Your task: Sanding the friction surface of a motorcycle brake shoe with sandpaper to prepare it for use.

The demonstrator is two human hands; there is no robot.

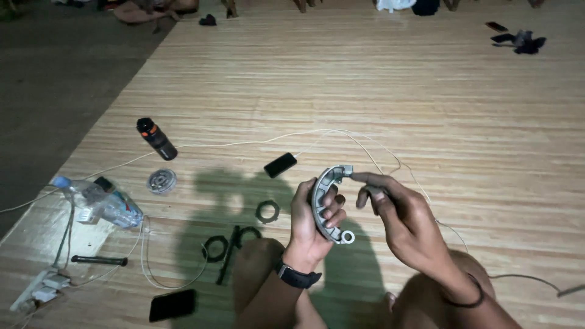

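1. The left hand (312,220) is closed around a curved grey metal brake shoe (326,204), fingers wrapped over the inner web and thumb behind the outer arc. The shoe is held upright above the person's lap, well clear of the floor, its eyelet end at 6 o'clock and its squared end at 12 o'clock.

2. The right hand (396,213) comes in from 3 o'clock, half open. Its forefinger and thumb pinch or press the squared upper end of the shoe; the other fingers curl loosely and hold nothing.

3. At 9 o'clock from the hands, on the woven mat (426,97), lies a dark toothed ring (267,211). At 10 o'clock is a small black phone (280,165), with a thin white cable (256,142) running past it.

4. Further out at 8 o'clock are black rings and a rod (228,245), and another dark phone (172,304).

5. Far out at 9 to 10 o'clock sit a round metal bearing-like part (162,181), a black bottle (156,139) and a clear plastic water bottle (100,202).

6. Risks, as I judge them: the grip at the top is only fingertips, so a twist could slip the shoe out and drop it onto legs or mat. The light is dim, so a small piece coming loose could vanish among the scattered parts. The cable near the knees could snag.
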